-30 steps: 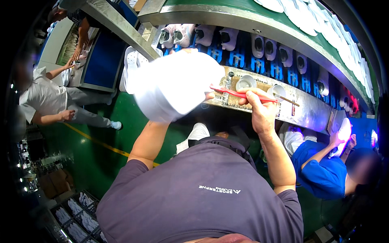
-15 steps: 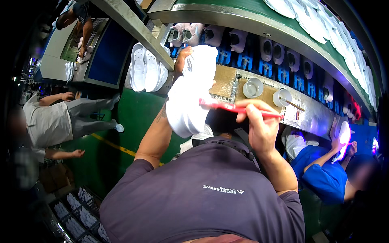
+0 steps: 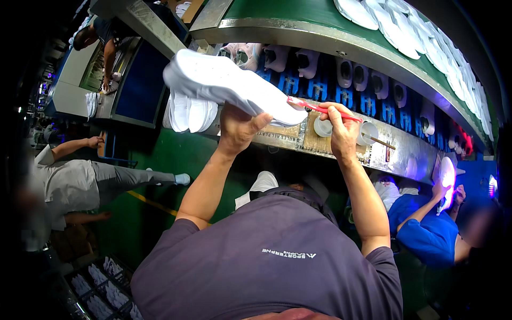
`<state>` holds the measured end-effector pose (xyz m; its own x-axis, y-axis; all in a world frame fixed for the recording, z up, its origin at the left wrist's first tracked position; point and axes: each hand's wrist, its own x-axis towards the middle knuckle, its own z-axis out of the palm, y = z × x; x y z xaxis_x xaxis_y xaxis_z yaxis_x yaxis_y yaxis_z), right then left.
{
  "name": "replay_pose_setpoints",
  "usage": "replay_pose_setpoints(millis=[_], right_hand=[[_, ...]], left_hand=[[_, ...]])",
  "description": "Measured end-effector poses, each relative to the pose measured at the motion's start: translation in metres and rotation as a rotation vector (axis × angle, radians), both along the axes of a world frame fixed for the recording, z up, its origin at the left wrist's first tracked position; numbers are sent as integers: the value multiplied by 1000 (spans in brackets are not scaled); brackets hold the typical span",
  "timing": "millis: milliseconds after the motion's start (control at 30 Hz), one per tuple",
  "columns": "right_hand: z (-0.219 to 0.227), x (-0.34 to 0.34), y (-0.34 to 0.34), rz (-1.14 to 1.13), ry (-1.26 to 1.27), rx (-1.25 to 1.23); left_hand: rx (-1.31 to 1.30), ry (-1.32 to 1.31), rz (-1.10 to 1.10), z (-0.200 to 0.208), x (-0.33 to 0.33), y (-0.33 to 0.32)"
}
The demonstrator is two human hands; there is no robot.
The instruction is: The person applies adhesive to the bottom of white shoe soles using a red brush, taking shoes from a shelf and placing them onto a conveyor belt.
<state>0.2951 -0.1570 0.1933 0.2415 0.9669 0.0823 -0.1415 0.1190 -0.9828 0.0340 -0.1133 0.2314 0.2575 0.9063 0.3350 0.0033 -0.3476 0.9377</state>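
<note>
A white shoe sole point(image 3: 226, 80) is held up in front of me, lying aslant with one end at the upper left and the other at the lower right. My left hand point(image 3: 238, 128) grips it from below, thumb along its near side. Between the thumb and fingers of my right hand point(image 3: 344, 128) is a slim red brush point(image 3: 320, 109), its head against the sole's right end. The brush tip's bristles are too small to make out. Below my right hand, two white cups point(image 3: 322, 126) stand on the metal bench point(image 3: 410, 160); a stick point(image 3: 383, 143) rests in the right-hand one.
Beyond the bench, several shoes point(image 3: 344, 72) stand on blue holders point(image 3: 344, 97). A raised green conveyor point(image 3: 298, 9) carries white soles point(image 3: 384, 26). More white soles point(image 3: 201, 114) stack beside the bench. A co-worker in blue point(image 3: 426, 232) sits at right; others are at left.
The sole has turned from upright to a sideways slant, and my left hand now shows beneath it. My right hand and the brush have risen, with the brush at the sole's right end.
</note>
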Motion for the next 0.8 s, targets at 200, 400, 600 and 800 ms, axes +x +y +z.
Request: replay_pose_setpoints(millis=[200,400,600,800], right_hand=[[9,15,-1,-35,-44,49],[0,27,-9,-21,16,16],[-18,75,-39,-457,28,49],[-42,80,-83,-529,-47,-9]], left_hand=[[-248,-246,-129,-19,20,13],[-556,-363,-356,-31,42,10],[-502,-395,-618,17,87,58],[-41,-321,-645,118,184,223]])
